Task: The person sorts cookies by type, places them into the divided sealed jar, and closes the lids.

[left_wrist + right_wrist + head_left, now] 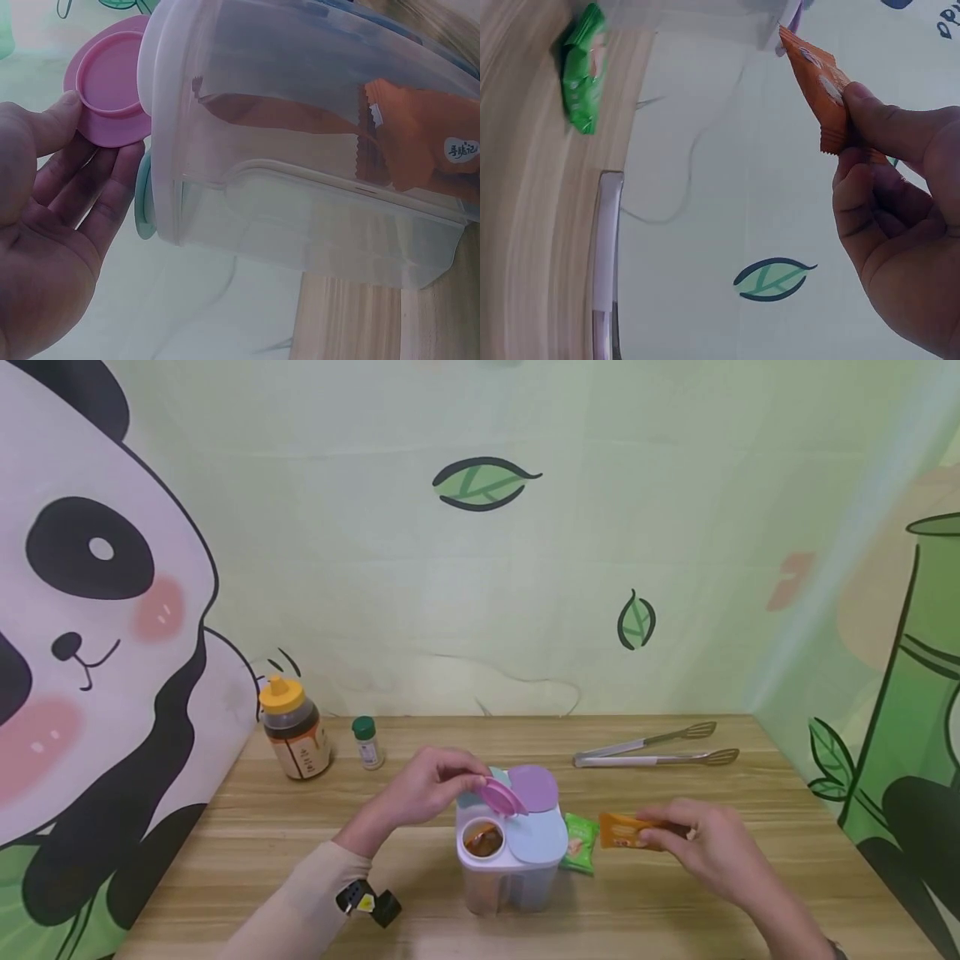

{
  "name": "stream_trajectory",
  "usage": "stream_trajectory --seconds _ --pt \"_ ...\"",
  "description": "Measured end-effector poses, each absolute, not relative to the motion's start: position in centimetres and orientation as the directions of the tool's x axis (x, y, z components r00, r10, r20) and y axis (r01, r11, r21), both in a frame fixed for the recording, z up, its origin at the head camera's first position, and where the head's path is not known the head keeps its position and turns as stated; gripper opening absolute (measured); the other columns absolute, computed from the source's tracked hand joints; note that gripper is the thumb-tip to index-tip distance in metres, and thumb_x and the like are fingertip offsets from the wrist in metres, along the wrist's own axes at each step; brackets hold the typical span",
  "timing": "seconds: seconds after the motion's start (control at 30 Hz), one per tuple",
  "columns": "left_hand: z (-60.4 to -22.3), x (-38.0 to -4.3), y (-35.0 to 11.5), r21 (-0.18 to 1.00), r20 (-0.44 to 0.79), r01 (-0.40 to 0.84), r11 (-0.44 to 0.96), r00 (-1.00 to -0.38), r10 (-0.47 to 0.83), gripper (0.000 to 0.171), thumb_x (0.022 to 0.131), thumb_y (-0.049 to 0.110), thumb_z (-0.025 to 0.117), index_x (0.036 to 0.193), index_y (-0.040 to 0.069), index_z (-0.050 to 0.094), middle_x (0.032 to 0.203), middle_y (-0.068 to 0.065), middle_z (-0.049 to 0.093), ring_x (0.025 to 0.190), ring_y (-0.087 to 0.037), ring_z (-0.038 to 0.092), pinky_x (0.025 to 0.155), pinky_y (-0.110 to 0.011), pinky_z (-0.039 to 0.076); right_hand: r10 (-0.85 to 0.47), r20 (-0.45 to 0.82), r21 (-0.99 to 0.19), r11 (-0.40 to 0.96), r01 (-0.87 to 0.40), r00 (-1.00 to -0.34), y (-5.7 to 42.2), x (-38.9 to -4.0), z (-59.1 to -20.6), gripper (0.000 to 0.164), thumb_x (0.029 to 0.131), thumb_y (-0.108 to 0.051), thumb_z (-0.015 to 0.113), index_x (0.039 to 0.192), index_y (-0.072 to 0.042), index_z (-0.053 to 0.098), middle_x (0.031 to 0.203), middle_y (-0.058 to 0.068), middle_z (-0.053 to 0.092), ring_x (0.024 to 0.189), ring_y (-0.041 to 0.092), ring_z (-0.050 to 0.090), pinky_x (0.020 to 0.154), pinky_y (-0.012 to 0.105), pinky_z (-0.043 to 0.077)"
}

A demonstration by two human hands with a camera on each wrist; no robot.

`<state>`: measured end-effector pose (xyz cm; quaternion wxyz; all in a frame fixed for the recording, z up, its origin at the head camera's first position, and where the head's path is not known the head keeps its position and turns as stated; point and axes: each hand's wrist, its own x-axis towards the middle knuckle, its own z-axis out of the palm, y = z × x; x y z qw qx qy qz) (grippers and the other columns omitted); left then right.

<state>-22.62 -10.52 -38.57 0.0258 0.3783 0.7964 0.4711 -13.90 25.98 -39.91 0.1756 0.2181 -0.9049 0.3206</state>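
Note:
A clear storage container (536,892) with several coloured lids stands mid-table. My left hand (427,787) pinches its pink lid (501,796), which is tilted up from a round opening. Orange-brown wrapping shows through that opening, and in the left wrist view orange snack packets (427,139) sit inside the transparent compartment. To the right of the container, my right hand (708,847) holds a small orange snack packet (621,831) between thumb and fingers, its free end pointing at the container. A green snack packet (579,842) lies on the table close against the container's right side.
Metal tongs (652,753) lie at the back right of the wooden table (285,877). At the back left stand a yellow-capped sauce bottle (300,747) and a small green-capped shaker (367,745). A printed panda backdrop (345,568) rises behind the table.

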Motion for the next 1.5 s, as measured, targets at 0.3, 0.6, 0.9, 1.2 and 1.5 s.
stream_trajectory --seconds 0.3,0.6,0.9,1.2,1.5 --pt "-38.4 -22.5 -10.5 0.769 0.319 0.58 0.267 -0.711 0.626 0.012 0.094 0.013 0.064 0.1 0.011 0.075 0.096 -0.001 0.073 0.082 -0.012 0.067 0.075 -0.027 0.058 -0.34 0.591 -0.444 0.62 -0.647 -0.732 24.6 -13.9 -38.6 0.028 0.072 -0.004 0.082 0.094 -0.021 0.077 0.086 -0.009 0.073 0.064 -0.003 0.055 0.05 0.012 0.044" --pt "-38.3 -22.6 -10.4 0.767 0.321 0.584 0.264 -0.706 0.631 0.012 0.094 0.013 0.064 0.1 0.011 0.075 0.096 -0.001 0.073 0.082 -0.011 0.066 0.075 -0.027 0.058 -0.379 0.631 -0.425 0.562 -0.71 -0.677 23.5 -13.8 -37.5 0.029 0.074 0.001 0.08 0.095 -0.018 0.077 0.087 -0.008 0.072 0.066 -0.002 0.059 0.053 0.011 0.046" --pt "-38.4 -22.6 -10.4 0.766 0.327 0.588 0.26 -0.705 0.629 0.012 0.094 0.011 0.064 0.099 0.01 0.075 0.095 -0.002 0.073 0.081 -0.012 0.066 0.074 -0.027 0.058 -0.427 0.71 -0.383 0.434 -0.815 -0.561 22.1 -14.2 -37.0 0.033 0.071 0.007 0.079 0.096 -0.014 0.076 0.086 -0.004 0.072 0.068 0.0 0.06 0.054 0.009 0.045" --pt "-38.5 -22.6 -10.4 0.767 0.338 0.593 0.246 -0.699 0.631 0.012 0.094 0.01 0.064 0.099 0.008 0.074 0.095 -0.003 0.074 0.081 -0.011 0.067 0.073 -0.028 0.059 -0.429 0.746 -0.364 0.378 -0.851 -0.509 20.4 -14.2 -36.8 0.035 0.07 0.007 0.08 0.097 -0.013 0.075 0.088 -0.002 0.071 0.071 0.004 0.062 0.059 0.01 0.047" --pt "-38.5 -22.6 -10.4 0.771 0.333 0.587 0.246 -0.702 0.63 0.012 0.094 0.01 0.064 0.1 0.008 0.074 0.096 -0.004 0.074 0.082 -0.011 0.067 0.074 -0.029 0.059 -0.422 0.716 -0.4 0.405 -0.822 -0.556 18.6 -13.8 -36.6 0.03 0.074 0.001 0.081 0.098 -0.015 0.074 0.086 -0.004 0.07 0.067 0.002 0.054 0.058 0.01 0.045"
